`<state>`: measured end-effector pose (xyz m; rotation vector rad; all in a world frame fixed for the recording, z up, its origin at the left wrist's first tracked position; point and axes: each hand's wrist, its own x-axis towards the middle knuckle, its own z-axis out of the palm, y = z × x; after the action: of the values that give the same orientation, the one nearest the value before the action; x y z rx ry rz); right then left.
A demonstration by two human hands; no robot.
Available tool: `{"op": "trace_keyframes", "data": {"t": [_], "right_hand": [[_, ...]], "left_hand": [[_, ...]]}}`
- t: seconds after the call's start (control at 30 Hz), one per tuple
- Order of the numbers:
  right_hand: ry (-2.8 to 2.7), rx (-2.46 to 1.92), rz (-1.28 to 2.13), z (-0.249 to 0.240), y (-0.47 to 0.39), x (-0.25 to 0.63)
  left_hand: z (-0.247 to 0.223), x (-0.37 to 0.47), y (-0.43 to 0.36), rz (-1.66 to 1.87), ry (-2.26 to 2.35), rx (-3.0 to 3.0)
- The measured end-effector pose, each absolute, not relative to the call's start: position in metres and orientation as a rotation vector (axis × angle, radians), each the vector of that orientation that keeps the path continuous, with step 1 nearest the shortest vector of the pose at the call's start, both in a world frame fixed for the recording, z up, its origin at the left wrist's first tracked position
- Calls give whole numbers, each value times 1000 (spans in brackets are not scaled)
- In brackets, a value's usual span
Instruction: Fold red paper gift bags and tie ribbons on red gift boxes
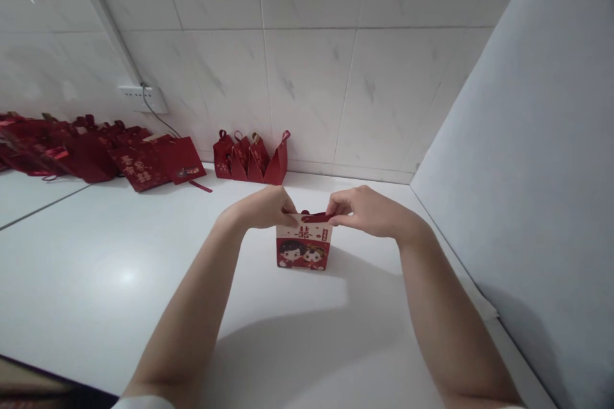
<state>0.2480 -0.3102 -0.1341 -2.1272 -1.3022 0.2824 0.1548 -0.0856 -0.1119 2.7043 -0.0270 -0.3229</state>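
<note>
Standing on the white bench [144, 230] near the centre of the frame, a red-and-white box [303, 254] (cartoon faces on its front) has left hand [268, 207] and right hand [369, 209] fingers clamped along its top.

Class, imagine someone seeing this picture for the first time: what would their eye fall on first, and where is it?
First, the small red-and-white printed box with two cartoon faces, standing on the white tabletop near mid-picture, its top between the left hand and right hand. Next, the row of dark red ribbon-looped boxes behind it, and the heap of red packets at far left.
</note>
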Motion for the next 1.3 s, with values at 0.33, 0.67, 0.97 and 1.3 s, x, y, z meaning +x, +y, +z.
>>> {"op": "trace_keyframes", "data": {"t": [0.33,0.67,0.97,1.3], "right_hand": [[-1192,-2095,297,-140,-305,255],[-1332,-2132,111,-131,-305,244],[-1422,-1888,-305,-139,-282,234],[-1308,-1759,-109,-150,-271,228]], "left_hand": [[-112,157,-80,-349,49,2683],[-109,153,-83,-354,60,2756],[-108,150,-93,-355,102,2808],[-106,153,-87,-11,-102,2784]]}}
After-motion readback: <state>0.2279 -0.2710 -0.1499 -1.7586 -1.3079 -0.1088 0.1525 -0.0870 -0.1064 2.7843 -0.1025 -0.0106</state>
